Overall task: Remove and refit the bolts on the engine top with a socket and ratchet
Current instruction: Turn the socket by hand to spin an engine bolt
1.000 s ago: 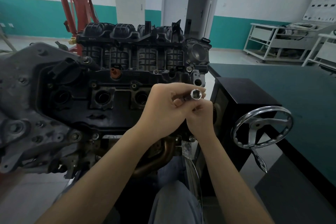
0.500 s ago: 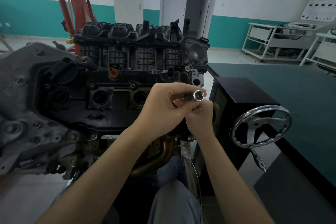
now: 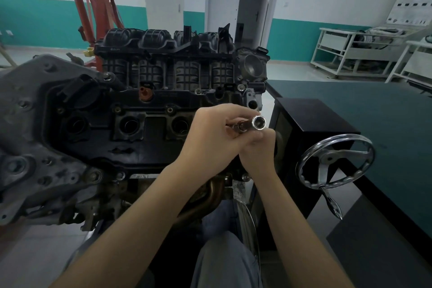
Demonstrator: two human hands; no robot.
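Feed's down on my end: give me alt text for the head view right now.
Both hands meet in front of the engine: the left hand and right hand grip a chrome socket on its tool, open end facing the camera, clear of any bolt. A chrome handwheel sits at right.

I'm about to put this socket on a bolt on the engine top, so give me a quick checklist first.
1. Socket in the hands: ok, left hand pinches its shaft, right hand holds from below.
2. Socket mouth empty: ok, open end faces the camera, no bolt visible inside.
3. Ratchet attached: cannot tell, the hands hide it.
4. Socket on a bolt: not ok, held above the engine.
5. Handwheel out of the way: ok, right of the hands.
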